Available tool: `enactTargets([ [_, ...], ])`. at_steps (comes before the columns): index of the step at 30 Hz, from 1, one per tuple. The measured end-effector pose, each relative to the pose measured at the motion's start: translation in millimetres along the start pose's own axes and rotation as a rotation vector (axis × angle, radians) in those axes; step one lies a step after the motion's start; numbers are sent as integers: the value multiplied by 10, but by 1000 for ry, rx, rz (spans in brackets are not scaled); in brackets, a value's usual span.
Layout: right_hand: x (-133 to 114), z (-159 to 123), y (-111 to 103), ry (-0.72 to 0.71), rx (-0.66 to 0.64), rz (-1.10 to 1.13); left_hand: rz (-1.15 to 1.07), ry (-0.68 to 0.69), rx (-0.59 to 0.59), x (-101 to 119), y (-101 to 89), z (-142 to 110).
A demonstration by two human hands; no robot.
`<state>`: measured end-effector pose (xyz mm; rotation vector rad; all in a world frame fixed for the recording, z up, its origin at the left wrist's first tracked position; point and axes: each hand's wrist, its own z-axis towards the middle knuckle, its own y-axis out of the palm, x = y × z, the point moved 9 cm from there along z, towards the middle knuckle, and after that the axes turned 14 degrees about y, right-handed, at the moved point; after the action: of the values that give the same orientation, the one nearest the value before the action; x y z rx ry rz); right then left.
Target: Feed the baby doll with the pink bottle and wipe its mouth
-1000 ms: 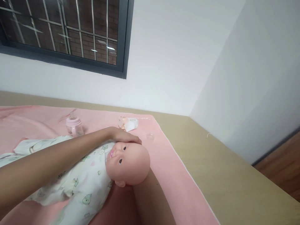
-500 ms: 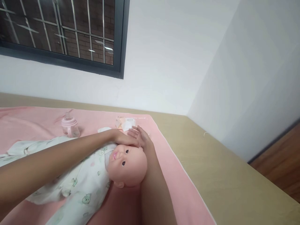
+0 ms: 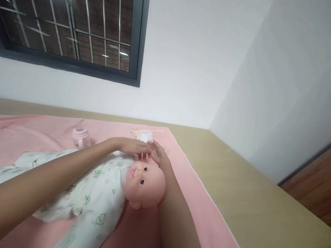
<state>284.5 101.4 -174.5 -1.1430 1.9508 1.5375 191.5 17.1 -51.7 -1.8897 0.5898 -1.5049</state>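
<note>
A baby doll (image 3: 150,187) lies on its back in a white romper printed with small green animals, its bald head toward the right. My left arm crosses above its body, and my left hand (image 3: 133,146) hovers at the far side of its face, fingers stretched out and grasping nothing. From the bottom edge my right forearm runs up against the top of the doll's head. Just past the head, my right hand (image 3: 158,154) is open, its fingers extended and meeting the left fingertips.
A pink-capped baby bottle (image 3: 81,138) stands on the pink blanket (image 3: 191,193) at the far left. Behind my hands lies a white and orange packet (image 3: 144,135), with a small clear cap (image 3: 166,150) nearby. Wooden surface (image 3: 245,193) borders the blanket, with white walls and a barred window beyond.
My right hand has come out from beneath the doll's head to its far side. My left hand has lifted slightly off the head, which now leans on my right forearm.
</note>
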Motion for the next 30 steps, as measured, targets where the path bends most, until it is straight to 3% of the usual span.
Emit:
enactTargets([
  [3, 11, 11, 5, 12, 1, 41, 105, 22, 105, -52, -185, -264],
  [7, 3, 27, 21, 26, -4, 60, 279, -58, 270, -135, -456, -683],
  [12, 14, 63, 22, 36, -13, 57, 260, -93, 436, -222, -660, -1010],
  [21, -9, -14, 58, 26, 3, 16, 229, -31, 622, -131, -622, -1128],
  [30, 51, -78, 127, 63, 62, -137, 122, 7, 658, -225, -562, -1259],
])
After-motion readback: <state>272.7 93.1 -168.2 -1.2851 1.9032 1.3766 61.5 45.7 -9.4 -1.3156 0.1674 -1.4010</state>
